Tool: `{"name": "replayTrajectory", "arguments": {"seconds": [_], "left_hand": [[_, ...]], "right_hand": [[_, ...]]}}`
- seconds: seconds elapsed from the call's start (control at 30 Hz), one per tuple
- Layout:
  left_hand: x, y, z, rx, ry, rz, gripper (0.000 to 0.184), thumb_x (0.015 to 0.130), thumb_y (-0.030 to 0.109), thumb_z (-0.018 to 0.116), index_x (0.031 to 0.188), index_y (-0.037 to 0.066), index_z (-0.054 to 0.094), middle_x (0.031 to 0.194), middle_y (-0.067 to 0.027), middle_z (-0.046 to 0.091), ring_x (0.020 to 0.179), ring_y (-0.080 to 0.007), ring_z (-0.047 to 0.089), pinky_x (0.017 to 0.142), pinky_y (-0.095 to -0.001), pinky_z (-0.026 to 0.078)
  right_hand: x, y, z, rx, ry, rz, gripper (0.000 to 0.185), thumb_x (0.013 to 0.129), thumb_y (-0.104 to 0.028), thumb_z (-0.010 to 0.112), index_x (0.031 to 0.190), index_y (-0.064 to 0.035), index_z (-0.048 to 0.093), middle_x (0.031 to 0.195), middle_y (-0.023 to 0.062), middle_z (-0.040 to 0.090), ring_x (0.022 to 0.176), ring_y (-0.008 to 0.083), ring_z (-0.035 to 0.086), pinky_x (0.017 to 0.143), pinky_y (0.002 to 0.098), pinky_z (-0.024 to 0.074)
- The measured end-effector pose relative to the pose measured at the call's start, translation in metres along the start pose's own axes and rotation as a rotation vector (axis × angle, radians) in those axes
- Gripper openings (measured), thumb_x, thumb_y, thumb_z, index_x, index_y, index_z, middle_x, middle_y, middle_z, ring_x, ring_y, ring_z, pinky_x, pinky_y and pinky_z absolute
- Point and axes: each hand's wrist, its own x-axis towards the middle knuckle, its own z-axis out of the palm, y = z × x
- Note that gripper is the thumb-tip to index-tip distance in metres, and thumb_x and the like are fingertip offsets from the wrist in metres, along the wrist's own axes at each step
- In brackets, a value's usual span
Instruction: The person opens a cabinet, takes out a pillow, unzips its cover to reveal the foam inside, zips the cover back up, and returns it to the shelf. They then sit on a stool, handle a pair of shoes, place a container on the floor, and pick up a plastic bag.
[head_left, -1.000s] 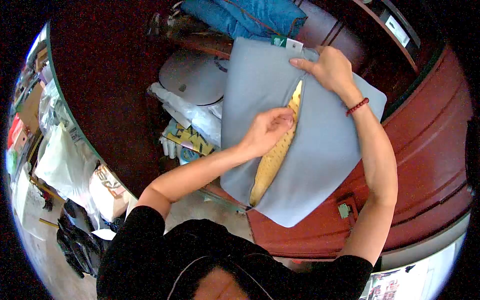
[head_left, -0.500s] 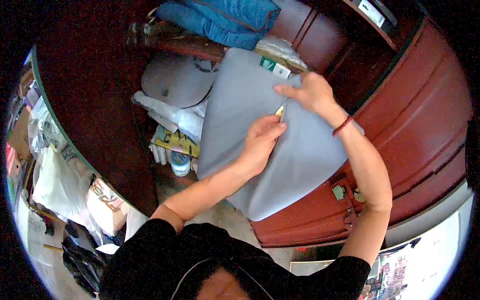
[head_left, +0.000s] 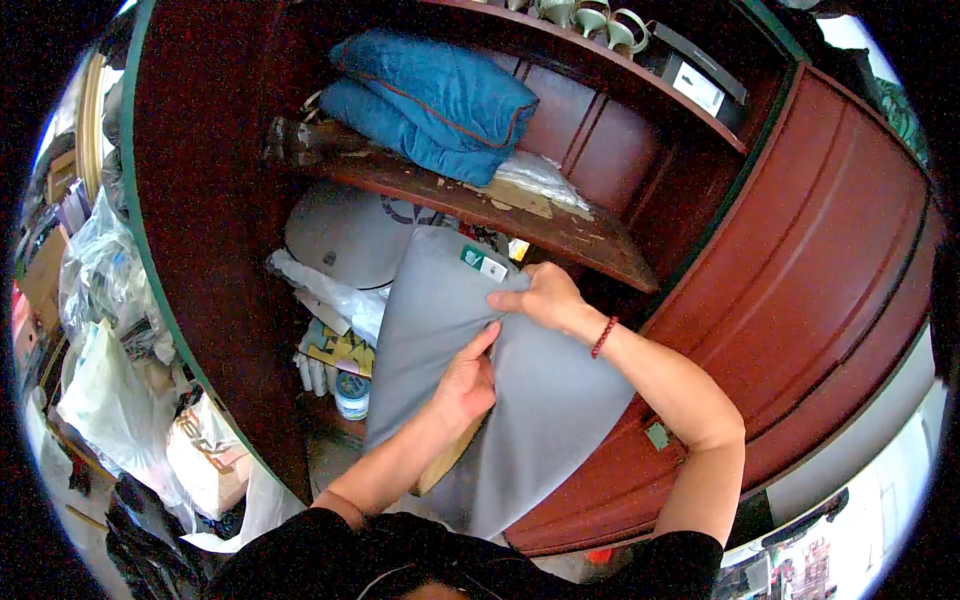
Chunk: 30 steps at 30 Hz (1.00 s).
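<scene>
1. Pinching the gray cushion cover (head_left: 560,400) near its green-and-white tag (head_left: 484,264) with the right hand (head_left: 545,298).
2. Curling the left hand (head_left: 468,385) partway at the middle of the cover; cannot tell if gripping or just touching.
3. Seeing only a strip of yellow foam (head_left: 448,460) below the left hand, much less than a second ago; probably more covered up now.
4. Holding the cover by the open cupboard (head_left: 205,230), lower in view than before.
</scene>
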Motion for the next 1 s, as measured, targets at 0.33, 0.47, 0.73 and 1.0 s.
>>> {"name": "replayTrajectory", "arguments": {"seconds": [0.33,0.47,0.73,1.0], "left_hand": [[-0.012,0.018,0.017,0.034,0.185,0.023,0.042,0.082,0.028,0.056,0.116,0.005,0.045,0.116,-0.0095,0.05,0.106,-0.0234,0.048,0.092,-0.0416,0.036],[-0.011,0.029,0.008,0.063,0.23,-0.011,0.03,0.078,0.023,0.057,0.103,0.008,0.052,0.104,-0.0074,0.055,0.097,-0.0222,0.051,0.088,-0.0393,0.04],[-0.002,0.03,-0.032,0.115,0.278,-0.02,0.023,0.075,0.021,0.058,0.093,0.007,0.054,0.093,-0.0052,0.055,0.086,-0.0196,0.051,0.084,-0.0359,0.039],[0.005,0.019,-0.082,0.252,0.292,-0.026,0.02,0.072,0.021,0.062,0.085,0.006,0.057,0.084,-0.0043,0.055,0.078,-0.017,0.051,0.072,-0.0292,0.04]], "right_hand": [[0.0,-0.025,0.012,-0.202,0.02,0.021,0.057,0.061,-0.041,0.071,0.086,0.0088,0.061,0.076,0.0242,0.061,0.075,0.0334,0.061,0.07,0.0381,0.0458],[0.003,-0.036,0.016,-0.253,-0.031,0.026,0.059,0.06,-0.044,0.07,0.085,0.0095,0.061,0.076,0.024,0.061,0.076,0.0336,0.061,0.07,0.0387,0.0457],[0.004,-0.041,0.031,-0.358,-0.047,0.019,0.058,0.061,-0.044,0.07,0.086,0.0077,0.061,0.08,0.0247,0.06,0.08,0.0336,0.06,0.072,0.0389,0.0459],[0.01,-0.029,0.044,-0.424,-0.019,-0.069,0.048,0.063,-0.043,0.069,0.081,0.0014,0.063,0.075,0.021,0.06,0.074,0.0336,0.06,0.067,0.0405,0.0459]]}}
